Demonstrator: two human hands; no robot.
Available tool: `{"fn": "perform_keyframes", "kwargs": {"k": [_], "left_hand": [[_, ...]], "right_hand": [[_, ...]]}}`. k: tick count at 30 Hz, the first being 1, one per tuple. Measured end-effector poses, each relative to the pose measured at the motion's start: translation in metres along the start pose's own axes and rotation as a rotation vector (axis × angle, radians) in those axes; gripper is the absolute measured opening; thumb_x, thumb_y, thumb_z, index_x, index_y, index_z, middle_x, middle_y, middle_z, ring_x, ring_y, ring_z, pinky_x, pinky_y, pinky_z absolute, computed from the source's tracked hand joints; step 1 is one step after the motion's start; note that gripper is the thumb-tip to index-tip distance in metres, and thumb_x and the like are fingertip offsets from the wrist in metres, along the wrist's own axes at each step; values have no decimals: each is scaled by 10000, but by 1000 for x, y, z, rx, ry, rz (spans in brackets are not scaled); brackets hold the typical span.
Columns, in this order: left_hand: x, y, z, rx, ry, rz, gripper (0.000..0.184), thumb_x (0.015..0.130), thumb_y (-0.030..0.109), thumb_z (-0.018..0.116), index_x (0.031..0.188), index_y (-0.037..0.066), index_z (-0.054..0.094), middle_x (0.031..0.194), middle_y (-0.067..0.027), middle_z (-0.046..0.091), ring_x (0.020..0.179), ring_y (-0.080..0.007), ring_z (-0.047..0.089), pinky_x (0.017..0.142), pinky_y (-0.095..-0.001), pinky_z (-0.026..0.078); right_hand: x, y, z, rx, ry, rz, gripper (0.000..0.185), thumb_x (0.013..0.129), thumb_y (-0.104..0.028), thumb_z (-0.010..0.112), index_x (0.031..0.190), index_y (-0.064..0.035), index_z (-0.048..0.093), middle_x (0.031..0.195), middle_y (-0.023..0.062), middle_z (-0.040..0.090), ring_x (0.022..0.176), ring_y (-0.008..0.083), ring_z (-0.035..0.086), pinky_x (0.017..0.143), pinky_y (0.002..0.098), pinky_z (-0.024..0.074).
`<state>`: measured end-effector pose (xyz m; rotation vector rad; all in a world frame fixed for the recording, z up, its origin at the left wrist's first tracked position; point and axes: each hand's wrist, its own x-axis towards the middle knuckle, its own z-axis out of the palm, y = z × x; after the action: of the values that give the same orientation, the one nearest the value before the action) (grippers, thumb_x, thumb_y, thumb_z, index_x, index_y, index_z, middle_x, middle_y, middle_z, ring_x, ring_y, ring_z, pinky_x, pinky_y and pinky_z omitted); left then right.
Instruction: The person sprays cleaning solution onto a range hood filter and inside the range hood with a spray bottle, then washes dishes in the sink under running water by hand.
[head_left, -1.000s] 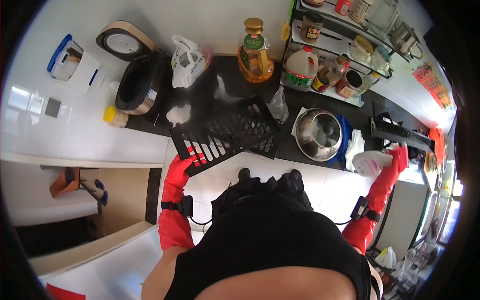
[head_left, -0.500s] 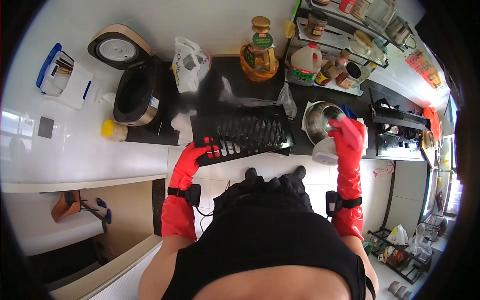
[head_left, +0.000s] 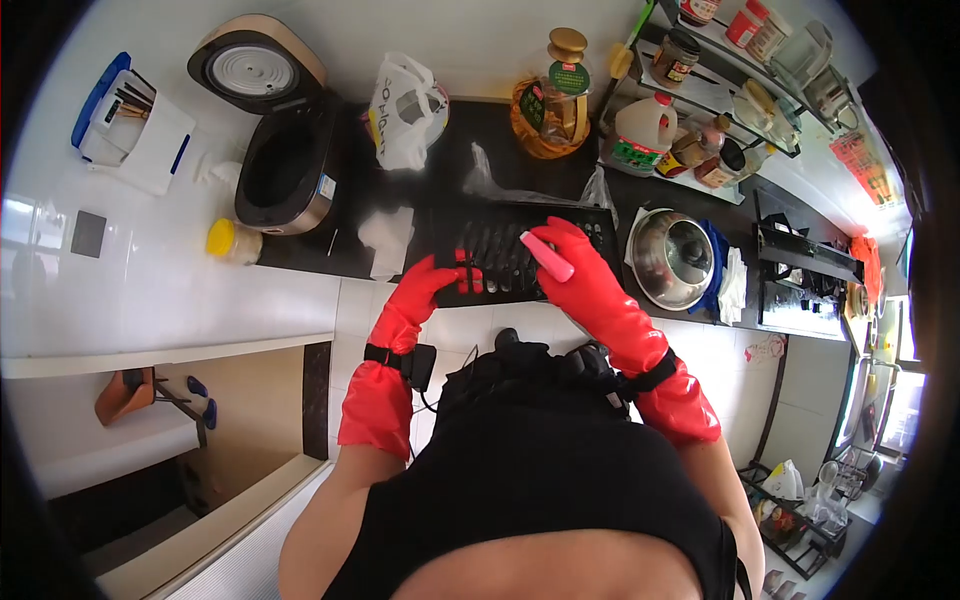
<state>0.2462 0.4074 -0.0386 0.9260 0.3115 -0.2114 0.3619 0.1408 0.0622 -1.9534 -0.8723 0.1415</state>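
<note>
Taking twelve o'clock as straight away from our body, we have the dark worktop (head_left: 470,130) running across from nine to three. At its near edge lies the black slotted panel (head_left: 505,262), in front of us, its long axis close to the nine-to-three line; we cannot tell whether it rests flat or is partly lifted. The open rice cooker (head_left: 288,165) stands well apart from it, toward ten o'clock, and the lidded steel pan (head_left: 670,262) sits near its right end, toward three.

Our two hands wear red gloves and meet the panel differently. Our left hand (head_left: 428,288) is the one plainly on it, clamped around its left end, fingers showing red through the slots; from that hand, the panel stretches off toward two and three o'clock. Our right hand (head_left: 578,268) is over the right half, with most of the slots toward nine from it; whether it touches the panel, we cannot tell. Its fingers are closed around a pink piece (head_left: 549,256), which slants from half past ten to half past four, across the panel's length.
</note>
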Motion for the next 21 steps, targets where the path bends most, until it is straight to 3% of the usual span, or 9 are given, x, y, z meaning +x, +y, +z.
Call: {"fn": "perform_keyframes", "kwargs": {"k": [2,3,6,7,10,16,21], "left_hand": [[1,8,8,30,17,11,429,965,85,533,1375,-42,505,1186,-240,679,1027,-325,697,891,-379,538],[-1,14,16,37,39,7,428,964,87,539,1371,-40,509,1173,-236,685,1017,-318,701,879,-372,538],[-2,32,32,131,74,36,423,959,90,555,1360,-41,517,1138,-222,698,991,-302,708,870,-362,540],[-5,33,36,171,84,42,422,958,91,561,1356,-42,519,1127,-217,702,983,-297,710,871,-361,541],[-6,35,44,86,71,45,404,964,43,496,1359,-31,540,1152,-195,700,985,-290,700,858,-353,530],[-2,38,50,112,81,50,412,963,84,572,1350,-47,522,1115,-201,705,956,-293,716,876,-365,543],[-3,40,39,202,125,13,400,973,78,543,1357,-33,526,1146,-199,698,984,-286,706,868,-357,537]], "right_hand": [[9,-2,10,-61,-25,-77,447,840,-2,629,1284,-49,594,1205,176,641,1160,402,603,977,408,500],[10,-15,10,67,-89,154,409,861,-25,614,1269,-48,590,1172,185,660,1095,419,624,930,431,520],[26,-21,13,-166,-332,54,385,881,-75,615,1264,-52,578,1118,203,671,1017,447,633,854,454,540],[29,-34,12,-64,-296,183,368,878,-114,633,1238,-66,575,1072,214,671,983,462,631,798,475,544],[35,-33,22,-156,-224,124,371,869,-121,643,1230,-77,572,1063,210,672,984,453,640,789,488,545],[48,-23,27,-269,-247,50,332,885,-179,643,1202,-95,587,1087,198,679,1000,436,650,795,499,541],[45,-11,18,-218,-260,316,332,969,-315,545,1193,-76,597,1105,197,682,1021,433,646,843,494,532]]}}
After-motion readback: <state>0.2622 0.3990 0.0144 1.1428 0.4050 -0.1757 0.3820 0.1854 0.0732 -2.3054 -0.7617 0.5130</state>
